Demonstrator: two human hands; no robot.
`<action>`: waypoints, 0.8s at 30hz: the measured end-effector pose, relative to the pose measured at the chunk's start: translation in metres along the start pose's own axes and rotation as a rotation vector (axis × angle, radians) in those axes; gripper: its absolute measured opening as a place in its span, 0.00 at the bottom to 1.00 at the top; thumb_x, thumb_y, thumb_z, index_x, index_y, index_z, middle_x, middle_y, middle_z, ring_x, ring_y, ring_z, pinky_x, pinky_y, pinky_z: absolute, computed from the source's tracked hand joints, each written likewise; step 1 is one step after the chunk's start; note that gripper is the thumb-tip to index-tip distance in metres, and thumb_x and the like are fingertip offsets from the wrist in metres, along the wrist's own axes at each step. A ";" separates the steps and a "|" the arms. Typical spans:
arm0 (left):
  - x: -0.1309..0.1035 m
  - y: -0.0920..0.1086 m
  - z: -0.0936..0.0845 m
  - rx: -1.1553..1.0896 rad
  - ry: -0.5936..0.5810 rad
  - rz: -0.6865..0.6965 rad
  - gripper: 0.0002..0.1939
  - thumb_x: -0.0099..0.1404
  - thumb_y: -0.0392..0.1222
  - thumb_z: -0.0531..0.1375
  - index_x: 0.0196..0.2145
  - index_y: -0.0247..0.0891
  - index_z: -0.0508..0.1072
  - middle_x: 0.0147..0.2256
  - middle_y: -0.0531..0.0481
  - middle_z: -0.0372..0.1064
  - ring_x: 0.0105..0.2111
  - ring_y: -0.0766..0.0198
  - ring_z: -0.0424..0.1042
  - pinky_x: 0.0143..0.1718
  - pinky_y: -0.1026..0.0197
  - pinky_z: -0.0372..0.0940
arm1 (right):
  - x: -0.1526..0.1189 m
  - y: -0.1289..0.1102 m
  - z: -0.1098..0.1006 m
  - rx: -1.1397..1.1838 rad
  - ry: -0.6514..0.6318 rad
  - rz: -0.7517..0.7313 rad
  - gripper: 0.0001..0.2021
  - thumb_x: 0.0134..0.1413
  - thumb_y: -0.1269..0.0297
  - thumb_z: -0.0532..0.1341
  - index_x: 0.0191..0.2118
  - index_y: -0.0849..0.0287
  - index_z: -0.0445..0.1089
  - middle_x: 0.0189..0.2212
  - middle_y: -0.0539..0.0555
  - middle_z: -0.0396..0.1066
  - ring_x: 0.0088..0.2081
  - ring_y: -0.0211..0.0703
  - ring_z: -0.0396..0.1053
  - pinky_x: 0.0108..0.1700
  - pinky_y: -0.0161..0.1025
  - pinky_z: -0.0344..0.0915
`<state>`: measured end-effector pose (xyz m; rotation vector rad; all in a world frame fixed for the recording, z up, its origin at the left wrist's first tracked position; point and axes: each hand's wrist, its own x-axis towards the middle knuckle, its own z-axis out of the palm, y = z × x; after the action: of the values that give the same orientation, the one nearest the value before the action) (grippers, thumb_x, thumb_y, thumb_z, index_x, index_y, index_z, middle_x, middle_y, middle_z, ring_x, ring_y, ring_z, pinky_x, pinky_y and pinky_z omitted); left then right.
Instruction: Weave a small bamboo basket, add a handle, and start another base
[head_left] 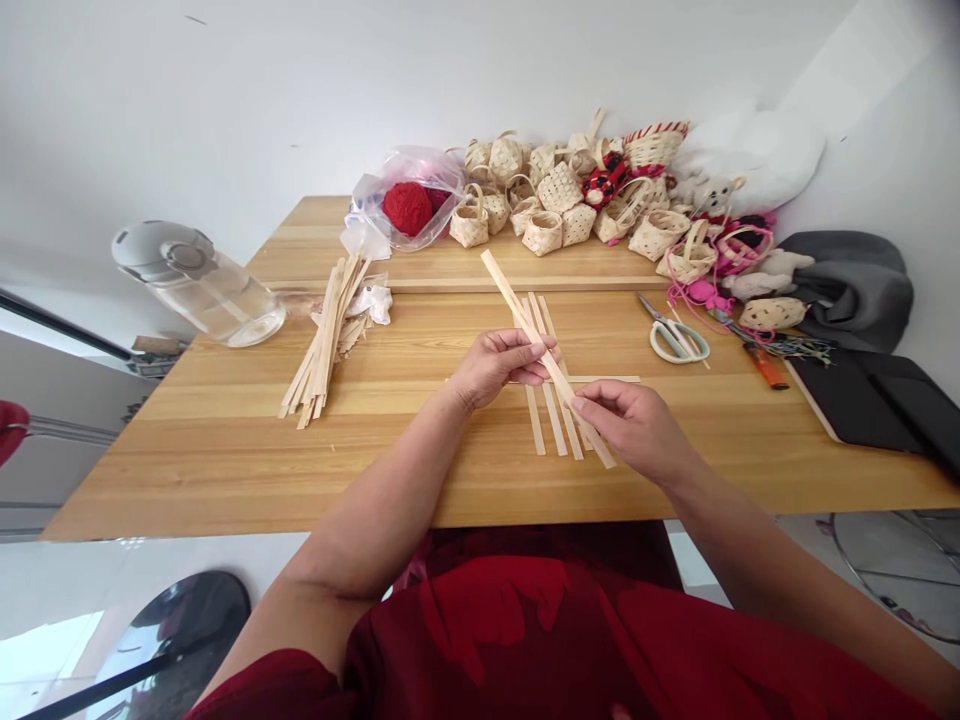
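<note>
Between my two hands a pale, flat wooden weaving strip (508, 296) is held slantwise, its far end pointing up and left. My left hand (510, 358) pinches it near the middle, thumb on top. Closer to the lower end, my right hand (626, 420) grips the same strip between thumb and fingers. Under it on the table lie several lengthwise strips (555, 425) side by side, with a crosswise strip (611, 379) over or among them. My hands and the held strip hide part of this layout, so how they interlace I cannot tell.
A bundle of strips (322, 345) and a clear bottle (225, 300) are at left. Small woven baskets (543, 232) and a bag of red yarn (409, 208) line the back. Scissors (679, 338), an orange-handled tool (766, 368) and a black tablet (885, 400) lie at right.
</note>
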<state>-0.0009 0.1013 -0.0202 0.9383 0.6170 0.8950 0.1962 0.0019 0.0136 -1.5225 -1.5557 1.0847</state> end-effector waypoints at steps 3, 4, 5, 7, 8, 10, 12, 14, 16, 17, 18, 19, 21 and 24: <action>0.000 0.001 0.002 0.008 0.008 -0.003 0.20 0.52 0.45 0.78 0.39 0.33 0.82 0.34 0.47 0.82 0.28 0.67 0.80 0.31 0.67 0.76 | 0.001 0.001 0.000 -0.010 0.006 0.010 0.16 0.54 0.48 0.66 0.30 0.56 0.74 0.25 0.50 0.71 0.27 0.40 0.65 0.30 0.39 0.61; 0.000 0.001 0.003 0.012 0.011 -0.002 0.20 0.51 0.44 0.78 0.39 0.33 0.81 0.32 0.48 0.81 0.27 0.68 0.79 0.31 0.67 0.75 | 0.001 0.001 0.000 -0.013 0.008 0.015 0.16 0.53 0.47 0.66 0.30 0.57 0.74 0.25 0.50 0.71 0.26 0.40 0.64 0.30 0.39 0.61; 0.000 0.001 0.004 0.018 0.013 -0.002 0.21 0.49 0.44 0.79 0.38 0.33 0.81 0.31 0.49 0.81 0.26 0.68 0.79 0.30 0.67 0.75 | 0.002 0.001 0.001 -0.016 0.009 0.019 0.17 0.52 0.47 0.67 0.30 0.57 0.75 0.24 0.50 0.71 0.26 0.40 0.64 0.30 0.39 0.61; 0.000 0.001 0.005 0.026 0.010 0.002 0.22 0.47 0.44 0.80 0.37 0.32 0.81 0.28 0.50 0.79 0.25 0.68 0.79 0.29 0.67 0.74 | 0.002 0.001 0.002 -0.018 0.013 0.025 0.18 0.51 0.46 0.68 0.29 0.57 0.75 0.24 0.50 0.70 0.26 0.39 0.62 0.29 0.38 0.60; 0.000 0.001 0.006 0.029 0.008 0.006 0.23 0.46 0.45 0.80 0.37 0.32 0.80 0.27 0.50 0.79 0.25 0.68 0.78 0.28 0.67 0.74 | 0.002 0.001 0.003 -0.015 0.016 0.027 0.18 0.50 0.45 0.69 0.29 0.57 0.75 0.23 0.50 0.69 0.26 0.39 0.61 0.29 0.38 0.59; -0.001 0.001 0.006 0.037 0.009 0.012 0.24 0.44 0.46 0.81 0.35 0.32 0.80 0.26 0.51 0.78 0.25 0.67 0.78 0.27 0.68 0.73 | 0.002 0.001 0.004 -0.007 0.021 0.029 0.19 0.49 0.45 0.70 0.28 0.58 0.75 0.23 0.49 0.68 0.25 0.38 0.60 0.29 0.38 0.58; -0.002 0.001 0.006 0.051 0.021 0.013 0.23 0.45 0.47 0.80 0.33 0.32 0.79 0.25 0.50 0.77 0.25 0.67 0.79 0.28 0.67 0.73 | 0.003 0.001 0.006 0.004 0.023 0.031 0.18 0.50 0.45 0.69 0.28 0.58 0.74 0.23 0.49 0.68 0.26 0.38 0.61 0.29 0.38 0.59; -0.003 0.002 0.006 0.062 0.027 0.009 0.21 0.48 0.48 0.79 0.32 0.32 0.78 0.25 0.49 0.77 0.26 0.66 0.79 0.28 0.67 0.73 | 0.003 0.003 0.006 0.016 0.015 0.035 0.18 0.53 0.46 0.67 0.28 0.57 0.73 0.24 0.49 0.68 0.26 0.39 0.62 0.30 0.39 0.61; -0.003 0.002 0.004 0.057 0.020 0.007 0.21 0.52 0.50 0.78 0.34 0.32 0.78 0.26 0.48 0.78 0.26 0.66 0.79 0.28 0.67 0.73 | 0.004 0.005 0.007 0.032 0.014 0.035 0.18 0.54 0.46 0.66 0.28 0.57 0.73 0.24 0.49 0.67 0.26 0.39 0.61 0.30 0.39 0.61; -0.002 0.002 0.004 0.051 0.015 0.008 0.21 0.53 0.50 0.77 0.35 0.32 0.79 0.27 0.48 0.79 0.26 0.66 0.80 0.28 0.67 0.73 | 0.004 0.006 0.007 0.040 0.017 0.033 0.18 0.54 0.46 0.66 0.28 0.57 0.73 0.23 0.49 0.66 0.26 0.39 0.60 0.29 0.39 0.61; -0.002 0.001 0.004 0.046 0.010 0.008 0.21 0.54 0.51 0.76 0.36 0.32 0.79 0.28 0.48 0.79 0.26 0.66 0.80 0.28 0.67 0.73 | 0.003 0.007 0.007 0.046 0.020 0.031 0.17 0.54 0.47 0.66 0.29 0.57 0.73 0.23 0.48 0.66 0.26 0.39 0.60 0.29 0.38 0.60; -0.002 0.001 0.003 0.042 0.008 0.009 0.21 0.55 0.52 0.76 0.37 0.32 0.80 0.29 0.48 0.79 0.26 0.66 0.80 0.28 0.67 0.73 | 0.003 0.008 0.007 0.051 0.024 0.030 0.17 0.54 0.47 0.66 0.29 0.57 0.73 0.23 0.49 0.66 0.26 0.39 0.60 0.29 0.38 0.60; -0.001 0.000 0.003 0.046 0.010 0.009 0.22 0.54 0.53 0.76 0.36 0.33 0.79 0.28 0.48 0.79 0.27 0.66 0.80 0.28 0.67 0.73 | 0.003 0.009 0.007 0.056 0.030 0.034 0.17 0.54 0.47 0.67 0.30 0.57 0.74 0.24 0.50 0.68 0.27 0.40 0.62 0.29 0.38 0.62; 0.001 -0.003 0.003 0.069 0.015 0.005 0.24 0.49 0.51 0.79 0.36 0.33 0.79 0.27 0.49 0.78 0.26 0.66 0.79 0.27 0.67 0.72 | 0.003 0.009 0.008 0.042 0.039 0.028 0.16 0.53 0.48 0.67 0.32 0.58 0.76 0.27 0.51 0.72 0.28 0.41 0.65 0.31 0.39 0.64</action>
<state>0.0031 0.0998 -0.0208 0.9962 0.6621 0.8902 0.1923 0.0038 0.0013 -1.5323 -1.4802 1.0898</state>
